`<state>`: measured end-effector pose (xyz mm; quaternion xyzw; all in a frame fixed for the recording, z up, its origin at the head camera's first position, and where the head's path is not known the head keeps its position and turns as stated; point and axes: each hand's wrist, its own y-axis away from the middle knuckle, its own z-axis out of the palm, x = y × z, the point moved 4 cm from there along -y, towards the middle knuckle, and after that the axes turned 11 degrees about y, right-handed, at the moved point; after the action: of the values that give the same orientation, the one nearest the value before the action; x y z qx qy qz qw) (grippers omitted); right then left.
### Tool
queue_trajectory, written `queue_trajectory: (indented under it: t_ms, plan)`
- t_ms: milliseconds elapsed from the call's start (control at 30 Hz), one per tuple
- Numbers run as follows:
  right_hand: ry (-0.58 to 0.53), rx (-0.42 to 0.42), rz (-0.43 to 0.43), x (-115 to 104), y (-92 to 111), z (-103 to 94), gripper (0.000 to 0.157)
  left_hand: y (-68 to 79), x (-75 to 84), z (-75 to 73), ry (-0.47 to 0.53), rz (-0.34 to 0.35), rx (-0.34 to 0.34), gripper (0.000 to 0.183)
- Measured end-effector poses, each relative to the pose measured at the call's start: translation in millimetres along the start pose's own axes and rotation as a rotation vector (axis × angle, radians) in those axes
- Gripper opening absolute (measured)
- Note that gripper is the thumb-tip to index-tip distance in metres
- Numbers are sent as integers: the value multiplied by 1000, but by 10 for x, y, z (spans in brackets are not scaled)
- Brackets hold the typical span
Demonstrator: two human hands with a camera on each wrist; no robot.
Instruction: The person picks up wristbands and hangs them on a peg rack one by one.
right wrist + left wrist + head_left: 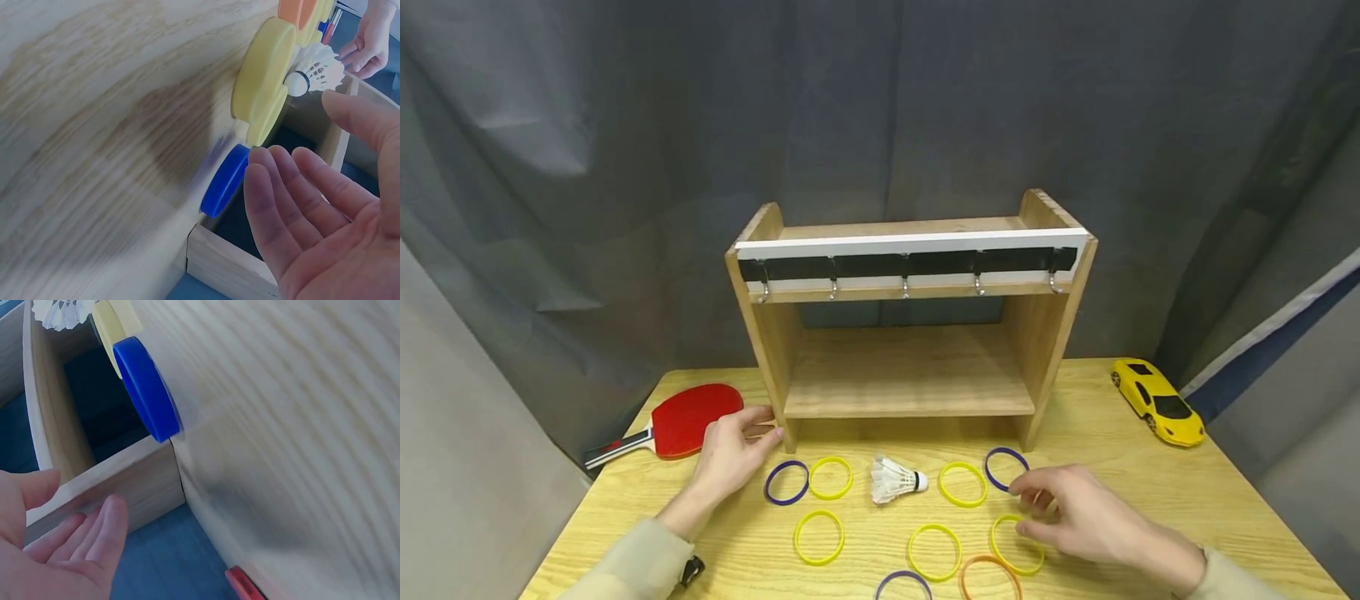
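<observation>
My left hand (pixel 730 454) is at the left foot of a wooden shelf (pixel 910 371), fingertips right at its side panel, fingers loosely bent and holding nothing. A dark blue ring (pixel 786 502) lies just right of that hand. In the left wrist view the same blue ring (pixel 147 390) appears above the fingers. My right hand (pixel 1086 512) hovers at another blue ring (pixel 1006 451), its relaxed fingers overlapping the ring's edge. Partly beneath this hand lies a yellow ring (pixel 993 542). The right wrist view has the fingertips close beside the blue ring (pixel 225 181), the palm bare.
A row of metal hooks (pixel 906 287) lines the shelf's front rail. A shuttlecock (pixel 891 481) lies among several yellow rings, with an orange ring (pixel 988 557) nearer me. A red table tennis bat (pixel 696 421) is at left, a yellow toy car (pixel 1157 400) at right.
</observation>
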<state>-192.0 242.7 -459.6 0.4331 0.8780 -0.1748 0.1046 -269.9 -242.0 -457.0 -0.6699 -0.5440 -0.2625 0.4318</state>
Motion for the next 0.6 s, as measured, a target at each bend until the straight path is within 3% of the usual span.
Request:
queue_trajectory:
  t_ms: [233, 600]
  plan:
    - [-4, -17, -9, 0, -26, 47, 22, -31, -38, 46, 23, -43, 41, 27]
    - [8, -75, 53, 91, -75, 155, 18, -87, -57, 49, 34, -37, 74, 23]
